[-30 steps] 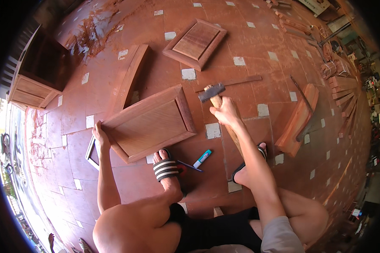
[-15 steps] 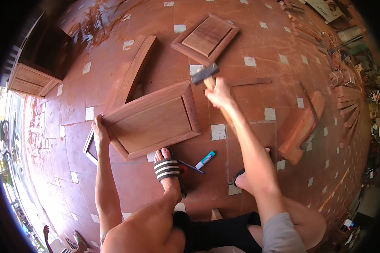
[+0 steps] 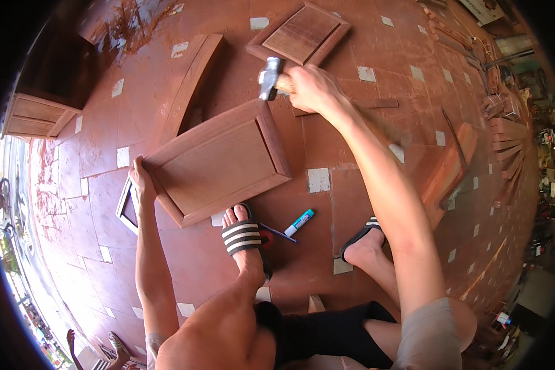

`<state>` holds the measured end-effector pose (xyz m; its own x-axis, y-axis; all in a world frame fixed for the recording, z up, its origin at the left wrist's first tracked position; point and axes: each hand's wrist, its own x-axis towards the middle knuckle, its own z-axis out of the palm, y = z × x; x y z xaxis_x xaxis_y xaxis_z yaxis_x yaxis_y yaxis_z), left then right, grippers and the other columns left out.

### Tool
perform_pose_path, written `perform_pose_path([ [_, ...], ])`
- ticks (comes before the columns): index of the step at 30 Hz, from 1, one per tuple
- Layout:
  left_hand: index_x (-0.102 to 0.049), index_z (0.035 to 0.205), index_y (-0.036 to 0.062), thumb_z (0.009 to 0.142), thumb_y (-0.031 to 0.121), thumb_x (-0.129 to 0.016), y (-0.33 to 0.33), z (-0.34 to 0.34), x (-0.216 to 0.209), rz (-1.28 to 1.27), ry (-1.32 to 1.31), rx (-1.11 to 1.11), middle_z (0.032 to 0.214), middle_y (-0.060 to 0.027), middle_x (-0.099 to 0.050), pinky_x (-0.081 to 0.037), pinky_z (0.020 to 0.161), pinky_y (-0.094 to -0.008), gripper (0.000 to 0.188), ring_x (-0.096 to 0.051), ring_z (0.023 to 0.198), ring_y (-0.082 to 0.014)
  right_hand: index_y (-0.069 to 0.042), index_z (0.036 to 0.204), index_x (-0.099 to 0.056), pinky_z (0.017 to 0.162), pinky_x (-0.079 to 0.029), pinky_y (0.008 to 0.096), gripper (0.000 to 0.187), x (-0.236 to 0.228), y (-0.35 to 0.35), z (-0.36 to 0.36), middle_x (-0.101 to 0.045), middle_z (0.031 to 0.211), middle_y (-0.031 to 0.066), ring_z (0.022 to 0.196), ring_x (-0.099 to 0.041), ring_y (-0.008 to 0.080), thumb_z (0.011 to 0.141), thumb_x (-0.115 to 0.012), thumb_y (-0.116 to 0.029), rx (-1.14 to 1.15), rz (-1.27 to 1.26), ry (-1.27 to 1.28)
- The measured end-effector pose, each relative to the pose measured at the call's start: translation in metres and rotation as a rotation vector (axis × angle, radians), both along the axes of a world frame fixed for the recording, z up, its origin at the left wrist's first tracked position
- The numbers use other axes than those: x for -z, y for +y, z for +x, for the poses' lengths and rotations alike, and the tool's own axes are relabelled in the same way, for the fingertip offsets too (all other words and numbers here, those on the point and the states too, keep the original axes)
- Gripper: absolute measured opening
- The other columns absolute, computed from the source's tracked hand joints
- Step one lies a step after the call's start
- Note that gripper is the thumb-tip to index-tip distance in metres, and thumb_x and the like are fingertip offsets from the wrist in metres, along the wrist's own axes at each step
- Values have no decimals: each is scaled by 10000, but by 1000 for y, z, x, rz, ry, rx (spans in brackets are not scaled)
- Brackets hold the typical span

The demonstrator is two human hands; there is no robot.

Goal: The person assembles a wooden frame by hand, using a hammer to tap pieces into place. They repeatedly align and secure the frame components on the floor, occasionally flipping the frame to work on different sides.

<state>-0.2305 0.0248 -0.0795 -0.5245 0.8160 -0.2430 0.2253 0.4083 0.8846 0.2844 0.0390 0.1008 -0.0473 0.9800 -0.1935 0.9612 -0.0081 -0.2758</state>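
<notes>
My left hand (image 3: 141, 179) grips the left edge of a framed wooden panel (image 3: 219, 166), which is tilted above the floor. In my right hand (image 3: 314, 88) is a hammer (image 3: 270, 78) with a dark metal head and a pale wooden handle. The hammer head is over the panel's upper right corner; whether it touches the wood I cannot tell. My fingers are wrapped round the handle, slightly blurred. Just beyond lies a smaller framed panel (image 3: 299, 34). A long wooden beam (image 3: 188, 86) lies behind the panel's left part.
By my sandalled foot lie a blue-and-white tube (image 3: 300, 222) and a blue pen (image 3: 279, 232). To the right are a handsaw (image 3: 455, 139) and a thick wooden board (image 3: 453, 169). A wooden cabinet (image 3: 40, 116) stands at far left; stacked wood strips (image 3: 510, 151) lie far right.
My right hand and the hammer have moved up and left, and the hammer head has turned. The panel's upper edge has shifted slightly up and left in view.
</notes>
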Motion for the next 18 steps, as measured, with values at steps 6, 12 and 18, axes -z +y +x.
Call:
perform_pose_path([
  [6, -680, 973, -36, 943, 459, -628, 2, 4, 7, -95, 109, -51, 872, -67, -572, -447, 791, -369, 499, -503, 841, -171, 27, 965, -654, 552, -602, 435, 252, 86, -98, 37, -718, 798, 218, 593, -728, 297, 801, -755, -136, 384, -66, 292],
  [12, -683, 1001, -49, 949, 475, -619, 0, 8, 3, -125, 144, -66, 881, -85, -588, -453, 798, -376, 530, -517, 846, -185, 83, 940, -584, 352, -494, 358, 246, 137, -158, -2, -624, 659, 126, 434, -625, 191, 802, -703, -83, 748, -239, 590],
  [18, -686, 1029, -62, 955, 490, -609, -1, 5, 0, -134, 158, -63, 889, -103, -605, -460, 806, -384, 562, -530, 851, -199, 75, 929, -578, 375, -497, 352, 255, 141, -159, -12, -629, 665, 114, 431, -610, 182, 791, -717, -88, 762, -281, 680],
])
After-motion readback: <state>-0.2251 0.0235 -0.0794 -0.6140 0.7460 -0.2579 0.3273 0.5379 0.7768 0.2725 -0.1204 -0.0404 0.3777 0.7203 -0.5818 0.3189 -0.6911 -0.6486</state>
